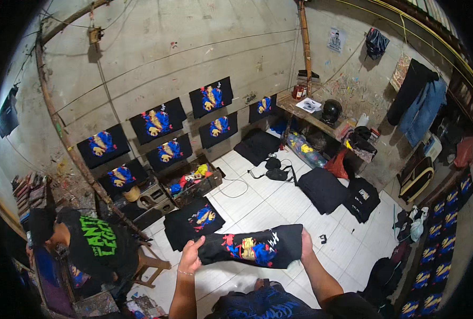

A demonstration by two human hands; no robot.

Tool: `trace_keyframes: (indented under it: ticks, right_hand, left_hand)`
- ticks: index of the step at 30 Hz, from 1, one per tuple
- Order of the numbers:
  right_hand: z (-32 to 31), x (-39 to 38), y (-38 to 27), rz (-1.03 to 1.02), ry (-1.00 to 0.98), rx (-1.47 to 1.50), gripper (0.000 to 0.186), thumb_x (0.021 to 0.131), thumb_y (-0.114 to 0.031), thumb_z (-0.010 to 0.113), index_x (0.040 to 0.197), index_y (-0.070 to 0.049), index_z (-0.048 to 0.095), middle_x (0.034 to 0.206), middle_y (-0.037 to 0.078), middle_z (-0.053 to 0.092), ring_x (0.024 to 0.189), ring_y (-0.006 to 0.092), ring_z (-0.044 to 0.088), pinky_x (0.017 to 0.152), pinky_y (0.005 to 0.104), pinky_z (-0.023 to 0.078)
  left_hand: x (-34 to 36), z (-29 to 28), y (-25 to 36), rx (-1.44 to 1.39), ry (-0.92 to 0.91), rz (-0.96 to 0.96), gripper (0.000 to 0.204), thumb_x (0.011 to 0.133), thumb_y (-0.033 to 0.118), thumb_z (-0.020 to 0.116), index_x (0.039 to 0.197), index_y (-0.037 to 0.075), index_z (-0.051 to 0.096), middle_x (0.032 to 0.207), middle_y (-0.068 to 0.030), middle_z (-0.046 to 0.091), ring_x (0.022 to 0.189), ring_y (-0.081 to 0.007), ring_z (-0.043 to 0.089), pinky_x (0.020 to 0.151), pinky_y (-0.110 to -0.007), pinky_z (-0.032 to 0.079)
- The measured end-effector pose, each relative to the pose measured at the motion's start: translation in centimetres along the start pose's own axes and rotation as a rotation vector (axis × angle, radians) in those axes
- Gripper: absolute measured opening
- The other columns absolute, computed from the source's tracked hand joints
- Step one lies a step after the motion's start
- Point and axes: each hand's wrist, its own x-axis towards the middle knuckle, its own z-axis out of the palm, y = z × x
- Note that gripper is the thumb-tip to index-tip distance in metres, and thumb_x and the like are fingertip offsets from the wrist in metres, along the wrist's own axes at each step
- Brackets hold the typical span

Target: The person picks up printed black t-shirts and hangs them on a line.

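Note:
Stretched between my two hands is a black printed cloth [249, 249] with a red, yellow and blue figure and white lettering. It sags and folds a little along its length. My left hand [192, 254], a bracelet at its wrist, is closed on the left end. On the right end my right hand [306, 245] grips the edge; its fingers are partly hidden by the cloth. Just beyond my left hand, a stack of black cloths [180, 229] with a similar print on top lies on the white tiled floor [263, 204].
A person in a black shirt [101, 242] bends over at the left, beside a wooden stool [154, 268]. Printed black cloths [158, 121] hang along the wall. Folded black piles [321, 190] lie ahead. A wooden bench [313, 119] bears a helmet [331, 110]. More prints [438, 247] line the right.

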Motion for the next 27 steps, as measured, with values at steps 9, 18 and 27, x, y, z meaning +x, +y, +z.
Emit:
trace_keyframes:
  ticks: [9,18,27]
  right_hand:
    - [-5.2,15.8,-19.4,-0.216,0.412,-0.697,0.023,0.080,-0.007,0.061,0.098,0.007,0.056,0.093,0.014,0.063,0.078,0.0205,0.062,0.073,0.0324,0.051]
    - [-2.9,37.2,-36.4,-0.342,0.570,-1.009,0.009,0.078,-0.006,0.063,0.079,0.003,0.064,0.076,0.007,0.065,0.066,0.0125,0.060,0.061,0.0248,0.048]
    - [8.3,58.0,-59.0,-0.466,0.340,-1.150,0.012,0.076,-0.004,0.063,0.088,0.000,0.061,0.080,0.005,0.064,0.069,0.0143,0.059,0.067,0.0299,0.048]
  left_hand:
    - [23.5,7.3,1.7,0.367,-0.021,0.022,0.017,0.087,0.015,0.054,0.097,0.001,0.055,0.088,-0.0046,0.060,0.077,-0.0118,0.058,0.072,-0.025,0.047]
    - [49.7,12.7,5.9,0.734,0.122,0.145,0.025,0.086,0.022,0.057,0.082,-0.003,0.062,0.075,0.0023,0.058,0.066,-0.0049,0.047,0.061,-0.023,0.039]
    - [72.8,26.2,17.0,0.973,0.116,0.631,0.031,0.085,0.022,0.057,0.068,-0.003,0.051,0.055,-0.0119,0.044,0.052,-0.0136,0.038,0.050,-0.033,0.033]
